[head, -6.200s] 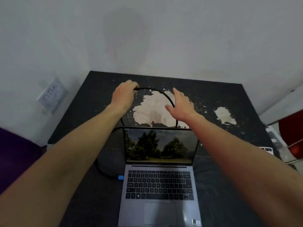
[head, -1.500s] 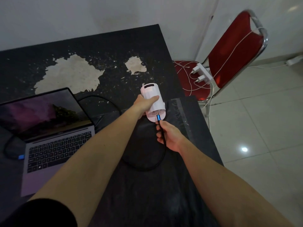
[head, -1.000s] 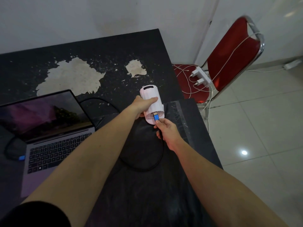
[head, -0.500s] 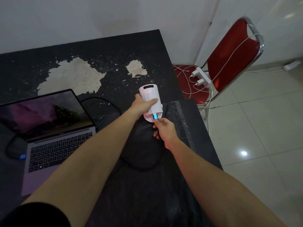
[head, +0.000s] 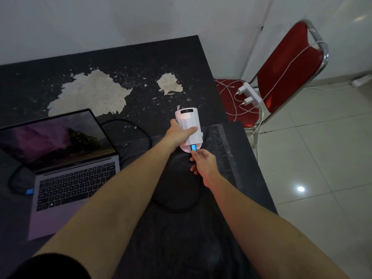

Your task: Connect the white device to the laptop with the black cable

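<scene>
The white device [head: 189,125] is tilted above the dark table [head: 141,61], with my left hand [head: 179,133] wrapped around its middle. My right hand [head: 203,164] pinches the blue plug [head: 193,147] of the black cable [head: 177,208], and the plug sits in the device's near end. From there the cable loops across the table below my hands and arcs behind the open grey laptop [head: 66,174] at the left. Its other blue plug [head: 29,191] sits at the laptop's left side.
The table's black top has large peeled pale patches [head: 90,93]. A red chair [head: 281,77] stands to the right of the table, carrying a white power strip [head: 249,93] with white cords. Beyond the table's right edge lies tiled floor [head: 322,178].
My right hand has brought the blue plug up against the device's near end and pushed it in. My left hand has kept hold of the device, which shifted slightly.
</scene>
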